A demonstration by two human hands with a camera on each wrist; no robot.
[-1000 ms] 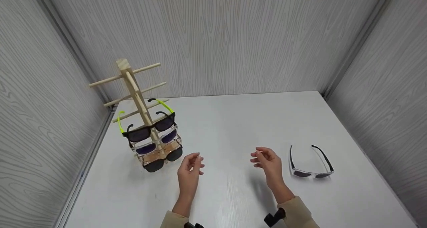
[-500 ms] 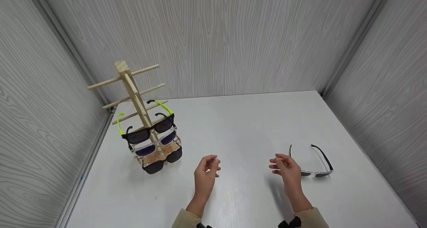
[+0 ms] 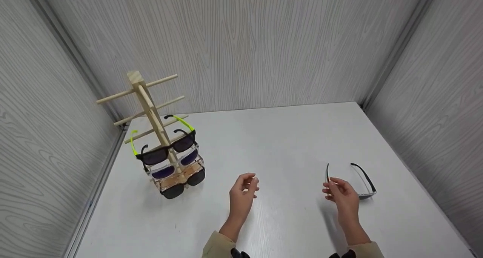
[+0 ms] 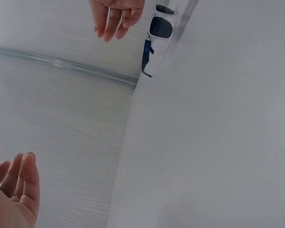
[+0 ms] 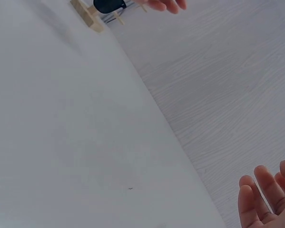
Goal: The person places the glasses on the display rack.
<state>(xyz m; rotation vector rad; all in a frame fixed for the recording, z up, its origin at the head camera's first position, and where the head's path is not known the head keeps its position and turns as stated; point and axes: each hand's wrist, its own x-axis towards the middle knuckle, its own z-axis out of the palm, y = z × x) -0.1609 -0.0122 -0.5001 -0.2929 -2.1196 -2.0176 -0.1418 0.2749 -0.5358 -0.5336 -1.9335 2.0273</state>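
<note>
A pair of sunglasses (image 3: 366,196) with a clear frame and dark temples lies unfolded on the table at the right. My right hand (image 3: 342,197) hovers over its left side in the head view and hides part of it; the left wrist view shows this hand (image 4: 118,16) apart from the sunglasses (image 4: 160,27). Its fingers are loosely bent and hold nothing. My left hand (image 3: 242,195) hangs above the table's middle, loosely bent, with nothing in it. To its left, a wooden display rack (image 3: 151,114) carries several sunglasses, the uppermost a black pair (image 3: 155,156) with yellow-green temples.
Bare pegs (image 3: 162,80) stick out from the rack's upper part. The white table (image 3: 279,137) is bordered by a back wall (image 3: 241,50) and side walls (image 3: 453,111) of pale wood-grain panel.
Both hands have moved to the right, and my right hand has come over the sunglasses on the table. The sunglasses and the rack have stayed in place.
</note>
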